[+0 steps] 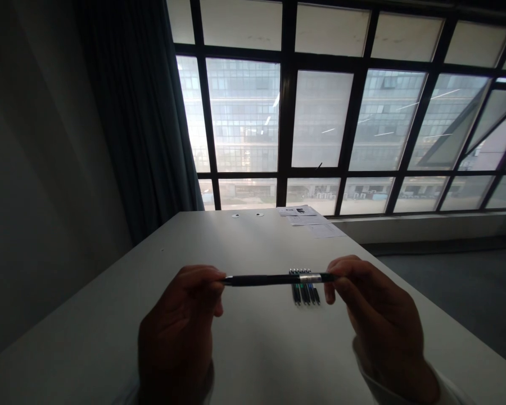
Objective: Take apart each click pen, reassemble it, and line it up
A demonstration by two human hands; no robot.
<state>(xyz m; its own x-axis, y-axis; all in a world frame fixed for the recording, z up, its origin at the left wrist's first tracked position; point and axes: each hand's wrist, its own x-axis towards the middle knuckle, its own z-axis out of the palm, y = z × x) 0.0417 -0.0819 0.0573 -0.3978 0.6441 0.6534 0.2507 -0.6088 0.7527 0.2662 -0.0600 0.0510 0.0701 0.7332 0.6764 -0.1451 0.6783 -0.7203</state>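
A black pen (261, 280) with a silver band near its right end is held level above the white table. My left hand (181, 320) pinches its left tip between thumb and fingers. At the other end, the thumb and fingers of my right hand (375, 309) are closed on the pen. Behind and below it, several pens (306, 295) lie side by side in a row on the tabletop, close to my right hand's fingertips. The held pen partly covers that row.
The white table (244, 242) stretches away toward a large window with dark frames. Printed papers (306, 216) lie at its far right corner. Two round white-rimmed fittings (259, 215) sit near the far edge. A dark curtain (143, 112) hangs at the left.
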